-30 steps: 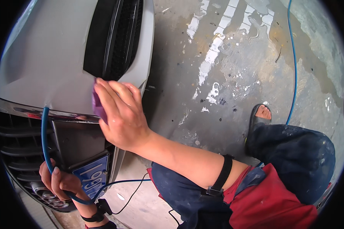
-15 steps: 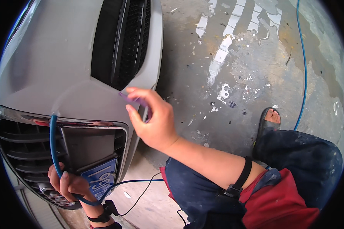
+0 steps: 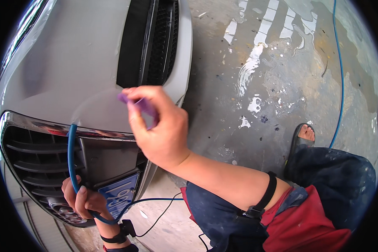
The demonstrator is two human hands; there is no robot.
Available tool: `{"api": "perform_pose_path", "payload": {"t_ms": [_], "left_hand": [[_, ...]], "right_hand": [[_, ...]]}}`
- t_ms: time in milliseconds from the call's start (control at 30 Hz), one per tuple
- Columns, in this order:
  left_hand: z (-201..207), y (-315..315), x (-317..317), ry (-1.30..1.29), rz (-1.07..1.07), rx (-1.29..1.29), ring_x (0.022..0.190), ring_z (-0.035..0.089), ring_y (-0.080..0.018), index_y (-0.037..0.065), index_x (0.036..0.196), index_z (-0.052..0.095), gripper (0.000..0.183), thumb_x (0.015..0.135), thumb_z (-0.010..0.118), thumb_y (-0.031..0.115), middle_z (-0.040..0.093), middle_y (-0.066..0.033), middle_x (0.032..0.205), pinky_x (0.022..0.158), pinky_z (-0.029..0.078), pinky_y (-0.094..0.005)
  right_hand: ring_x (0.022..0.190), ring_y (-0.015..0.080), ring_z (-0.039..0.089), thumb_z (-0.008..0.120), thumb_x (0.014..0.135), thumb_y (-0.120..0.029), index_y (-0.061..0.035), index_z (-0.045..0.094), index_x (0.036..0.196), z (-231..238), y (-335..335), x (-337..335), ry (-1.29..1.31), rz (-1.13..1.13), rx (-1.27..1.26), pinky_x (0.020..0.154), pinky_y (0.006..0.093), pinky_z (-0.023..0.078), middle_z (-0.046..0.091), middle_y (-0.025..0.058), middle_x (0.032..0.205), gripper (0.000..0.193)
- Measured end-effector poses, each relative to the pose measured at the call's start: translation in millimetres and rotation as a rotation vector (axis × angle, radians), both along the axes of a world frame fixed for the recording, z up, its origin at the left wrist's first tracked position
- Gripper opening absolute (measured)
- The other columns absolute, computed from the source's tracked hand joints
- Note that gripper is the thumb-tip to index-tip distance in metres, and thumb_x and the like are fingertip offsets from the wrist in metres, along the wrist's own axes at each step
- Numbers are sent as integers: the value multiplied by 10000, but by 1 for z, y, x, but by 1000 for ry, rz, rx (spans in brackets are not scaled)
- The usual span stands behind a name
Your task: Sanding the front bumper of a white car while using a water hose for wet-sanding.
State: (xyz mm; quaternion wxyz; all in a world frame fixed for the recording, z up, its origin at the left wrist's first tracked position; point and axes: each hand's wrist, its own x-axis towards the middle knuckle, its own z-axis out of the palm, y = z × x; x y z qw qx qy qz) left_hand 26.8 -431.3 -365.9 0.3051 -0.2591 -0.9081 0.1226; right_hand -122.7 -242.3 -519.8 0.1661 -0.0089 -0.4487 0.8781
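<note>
My left hand (image 3: pixel 85 198) is closed round a blue hose (image 3: pixel 72 153), in front of the car's grille (image 3: pixel 35 157). The hose end points up at the chrome trim (image 3: pixel 101 133), and a faint trail of water runs from it over the pale silver-white bumper (image 3: pixel 71 75). Between the thumb and fingers of my right hand (image 3: pixel 164 126) is a thin, bent purple sheet (image 3: pixel 146 106), perhaps sandpaper. That hand is over the bumper, just below the black vent (image 3: pixel 132 46). Whether the sheet touches the paint I cannot tell.
A blue licence plate (image 3: pixel 121 191) sits by my left hand. The hose continues past my knee, and a thin black cable (image 3: pixel 161 218) hangs from my left wrist strap. Wet, stained concrete floor (image 3: pixel 239 138) lies to the right, with another blue hose stretch (image 3: pixel 341 75) along it.
My right hand has moved left across the bumper with the purple sheet, away from the car's right edge. The whole view has shifted slightly; my left hand keeps its hold on the hose.
</note>
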Motion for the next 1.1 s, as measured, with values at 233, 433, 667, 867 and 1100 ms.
{"api": "perform_pose_path", "payload": {"t_ms": [233, 433, 667, 867, 1100], "left_hand": [[1, 1, 0, 1, -4, -2, 1014, 669, -342, 106, 1246, 586, 410, 1174, 321, 411, 649, -195, 1182, 859, 568, -466], [0, 5, -4, -23, -38, 13, 1011, 673, -342, 80, 1256, 587, 432, 1176, 321, 411, 655, -199, 1195, 863, 567, -460], [-1, 10, -6, 26, -10, 7, 946, 666, -330, 136, 1220, 605, 389, 1163, 362, 434, 634, -187, 1111, 764, 562, -436], [0, 13, -8, 24, -18, 18, 940, 666, -323, 149, 1233, 619, 372, 1160, 384, 428, 633, -177, 1106, 764, 560, -431], [0, 16, -11, 15, -20, 14, 936, 661, -323, 154, 1238, 624, 375, 1160, 382, 429, 625, -168, 1106, 764, 557, -430]], "right_hand": [[861, 312, 687, 723, 833, 71, -66, 641, 1015, -2, -8, -12, -12, -20, 19, 746, 405, 555, 726, 88, 940, 242], [817, 182, 736, 666, 826, 118, -54, 640, 1004, -2, -7, -18, 68, -207, 180, 682, 285, 561, 782, 77, 1048, 249], [736, 164, 724, 747, 886, 37, -48, 650, 955, 7, -9, -20, -26, -98, 162, 669, 300, 546, 776, 100, 931, 146], [765, 164, 736, 772, 905, -41, -35, 660, 936, 14, -3, -28, -149, -18, 195, 717, 302, 556, 745, 85, 816, 116], [702, 143, 672, 786, 892, -42, -40, 663, 919, 8, -6, -30, -179, -5, 154, 667, 302, 531, 715, 62, 784, 126]]}}
